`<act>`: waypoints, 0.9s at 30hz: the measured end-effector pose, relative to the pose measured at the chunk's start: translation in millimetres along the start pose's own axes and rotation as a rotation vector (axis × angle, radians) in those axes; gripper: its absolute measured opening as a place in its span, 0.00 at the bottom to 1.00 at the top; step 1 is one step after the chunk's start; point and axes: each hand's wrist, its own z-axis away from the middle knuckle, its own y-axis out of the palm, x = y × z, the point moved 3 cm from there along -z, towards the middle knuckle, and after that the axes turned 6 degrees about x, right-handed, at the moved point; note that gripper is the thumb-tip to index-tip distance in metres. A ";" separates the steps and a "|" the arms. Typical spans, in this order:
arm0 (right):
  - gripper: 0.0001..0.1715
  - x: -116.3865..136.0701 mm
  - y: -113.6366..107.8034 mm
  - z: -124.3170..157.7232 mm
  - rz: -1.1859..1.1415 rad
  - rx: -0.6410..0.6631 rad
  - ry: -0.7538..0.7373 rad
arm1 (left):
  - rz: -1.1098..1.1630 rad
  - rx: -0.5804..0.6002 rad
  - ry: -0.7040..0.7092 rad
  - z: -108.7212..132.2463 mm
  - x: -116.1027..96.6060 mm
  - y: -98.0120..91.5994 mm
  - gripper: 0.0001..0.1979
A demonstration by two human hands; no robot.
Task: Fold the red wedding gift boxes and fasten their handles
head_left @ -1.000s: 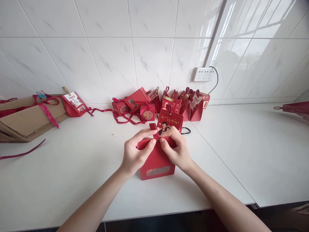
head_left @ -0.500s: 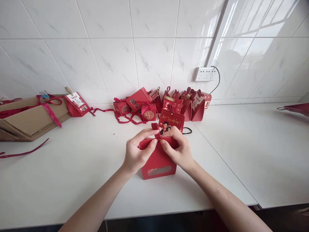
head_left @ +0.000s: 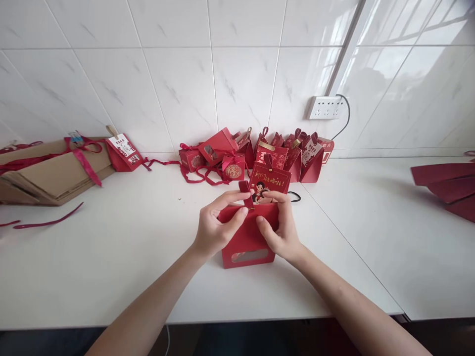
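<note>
A red gift box (head_left: pixel 248 237) with a slanted front and a rounded clear window stands upright on the white table. A dark red ribbon loop (head_left: pixel 245 192) rises from its top edge. My left hand (head_left: pixel 218 220) grips the top left of the box, thumb in front, with its index finger against the loop. At the upper right, my right hand (head_left: pixel 284 225) has thumb and index finger apart; the thumb lies by the front face and the other fingers are partly hidden behind the box. Just behind stands another red box (head_left: pixel 272 180) with gold writing and cartoon figures.
Several red boxes (head_left: pixel 311 160) and a red ribbon (head_left: pixel 206 179) lie along the tiled wall. Folded cardboard (head_left: pixel 52 178) with ribbons and a tagged red box (head_left: pixel 125 152) is at left. Flat red card pieces (head_left: pixel 451 185) lie at right. A power strip (head_left: pixel 325 108) hangs on the wall.
My right thumb and index finger have spread apart and moved away from the base of the ribbon loop. The view has shifted slightly, showing more of the red card at right.
</note>
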 end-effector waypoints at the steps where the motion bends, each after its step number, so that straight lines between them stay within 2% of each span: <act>1: 0.23 -1.6 0.4 1.5 -0.030 0.014 -0.003 | -0.002 -0.001 -0.006 0.1 0.6 -0.7 0.10; 3: 0.27 -5.2 0.0 1.8 -0.091 0.071 0.004 | 0.002 -0.012 -0.038 1.0 2.7 -2.8 0.10; 5: 0.27 -9.8 -2.8 -0.3 -0.117 0.152 0.027 | 0.014 -0.023 -0.074 2.5 5.3 -4.8 0.10; 9: 0.17 -20.5 -13.2 -5.2 -0.069 0.324 0.045 | 0.020 -0.066 -0.102 3.6 11.7 -7.9 0.10; 11: 0.15 -27.9 -17.0 -6.2 -0.064 0.343 0.131 | 0.053 -0.130 -0.079 1.7 16.3 -10.5 0.12; 14: 0.19 -40.0 -18.3 -5.7 -0.223 0.221 0.410 | 0.204 -0.167 -0.115 -4.0 28.6 -13.6 0.18; 18: 0.20 -51.3 -13.7 -3.6 -0.568 -0.059 0.756 | 0.414 -0.109 -0.344 -8.8 46.2 -13.4 0.24; 20: 0.19 -54.6 -9.1 -1.9 -0.774 -0.184 0.883 | 0.487 -0.042 -0.357 -8.4 47.2 -11.0 0.25; 22: 0.17 -54.5 -2.0 -0.9 -0.976 -0.233 0.910 | 0.479 0.048 -0.255 -7.0 42.6 -7.9 0.26; 25: 0.16 -48.9 8.8 -0.5 -1.120 -0.188 0.759 | 0.386 0.150 -0.093 -3.2 34.7 -3.6 0.31; 27: 0.17 -45.8 14.6 1.7 -1.125 -0.168 0.695 | 0.334 0.166 -0.087 -1.3 33.4 -2.3 0.35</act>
